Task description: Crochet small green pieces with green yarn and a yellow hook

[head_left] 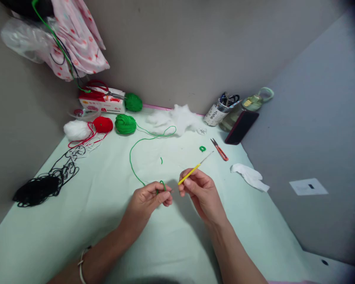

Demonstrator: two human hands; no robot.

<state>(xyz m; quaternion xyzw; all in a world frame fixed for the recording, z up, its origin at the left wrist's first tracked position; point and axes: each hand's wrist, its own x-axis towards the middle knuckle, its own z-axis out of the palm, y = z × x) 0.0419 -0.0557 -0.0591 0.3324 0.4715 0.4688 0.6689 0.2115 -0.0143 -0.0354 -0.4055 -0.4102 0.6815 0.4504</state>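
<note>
My left hand (pixel 149 199) is closed in a pinch on a strand of green yarn (pixel 132 157), with a small loop standing up at the fingertips. The strand runs up and back across the table to a green yarn ball (pixel 125 124). My right hand (pixel 199 191) is closed on a yellow-handled crochet hook (pixel 193 170), whose metal tip points up and to the right, away from the loop. The two hands sit close together above the pale green table (pixel 106 221).
At the back left lie a white yarn ball (pixel 76 129), a red ball (pixel 103 124), a second green ball (pixel 133 102) and a red-and-white box (pixel 102 101). Tangled black yarn (pixel 40 187) sits left. White stuffing (pixel 177 117), red snips (pixel 219 149), a small green ring (pixel 202 148), a phone (pixel 241 126) and a pen cup (pixel 217 112) lie right.
</note>
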